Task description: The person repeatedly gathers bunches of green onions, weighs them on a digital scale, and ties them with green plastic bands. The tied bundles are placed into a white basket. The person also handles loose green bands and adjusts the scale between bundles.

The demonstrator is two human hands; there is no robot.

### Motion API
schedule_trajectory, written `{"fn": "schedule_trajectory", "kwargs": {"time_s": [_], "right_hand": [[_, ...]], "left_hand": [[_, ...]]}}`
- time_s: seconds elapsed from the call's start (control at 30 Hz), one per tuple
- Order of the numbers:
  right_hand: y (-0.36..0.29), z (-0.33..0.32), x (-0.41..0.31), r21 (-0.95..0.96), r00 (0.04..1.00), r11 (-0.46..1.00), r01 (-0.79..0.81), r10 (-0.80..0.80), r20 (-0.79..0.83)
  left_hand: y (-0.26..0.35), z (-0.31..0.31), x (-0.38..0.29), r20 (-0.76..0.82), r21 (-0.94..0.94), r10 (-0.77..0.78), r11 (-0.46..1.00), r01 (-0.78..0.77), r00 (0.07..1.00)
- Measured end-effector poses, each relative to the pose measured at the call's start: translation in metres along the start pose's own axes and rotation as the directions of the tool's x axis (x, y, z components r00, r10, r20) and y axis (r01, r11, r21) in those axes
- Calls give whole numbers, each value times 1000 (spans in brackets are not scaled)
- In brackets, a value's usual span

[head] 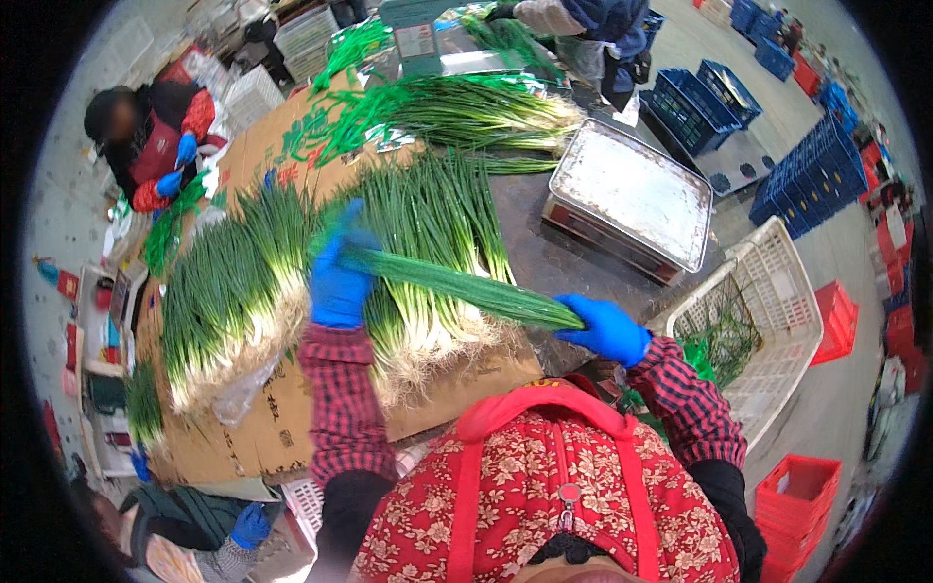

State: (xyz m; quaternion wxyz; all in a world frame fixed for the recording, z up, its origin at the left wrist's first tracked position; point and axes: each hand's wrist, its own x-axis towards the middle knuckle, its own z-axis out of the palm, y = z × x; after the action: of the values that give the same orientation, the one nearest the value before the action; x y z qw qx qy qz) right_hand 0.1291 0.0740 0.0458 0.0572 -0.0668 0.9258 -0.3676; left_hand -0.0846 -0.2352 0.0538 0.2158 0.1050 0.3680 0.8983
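My left hand [342, 273], in a blue glove and blurred, is closed round one end of a long bundle in green mesh netting [466, 286]. At the bundle's other end, my right hand [605, 328], gloved in blue too, grips the netting. Below the bundle lie rows of green onions [437, 218] with white stems and roots towards me. More green onions [226, 291] lie left of my left hand. What the netting holds looks green and leafy; its ends are partly hidden by my hands.
A metal-topped scale [630, 191] stands at the table's right. Beyond lie more green onions [481, 109] and loose green nets [350, 120]. A white plastic basket [783, 328] with green scraps is at right. Co-workers stand left, lower left and at the far side. Blue crates [813, 175] stand beyond.
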Motion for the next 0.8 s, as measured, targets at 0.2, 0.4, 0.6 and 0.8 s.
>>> {"fn": "schedule_trajectory", "kwargs": {"time_s": [0.2,0.4,0.6,0.8], "right_hand": [[-34,-61,30,-479,906,800,361,-424,-24],[-124,-155,114,-409,648,841,353,-535,-542],[-97,-182,244,-875,558,484,21,-732,-391],[41,-8,176,-325,912,946,-5,-129,-390]], "left_hand": [[98,-57,-43,-41,35,443,896,-442,896],[156,-11,-42,170,-170,653,757,-630,738],[135,-1,68,-306,6,354,929,-370,884],[13,-39,8,-186,189,187,970,-152,965]]}}
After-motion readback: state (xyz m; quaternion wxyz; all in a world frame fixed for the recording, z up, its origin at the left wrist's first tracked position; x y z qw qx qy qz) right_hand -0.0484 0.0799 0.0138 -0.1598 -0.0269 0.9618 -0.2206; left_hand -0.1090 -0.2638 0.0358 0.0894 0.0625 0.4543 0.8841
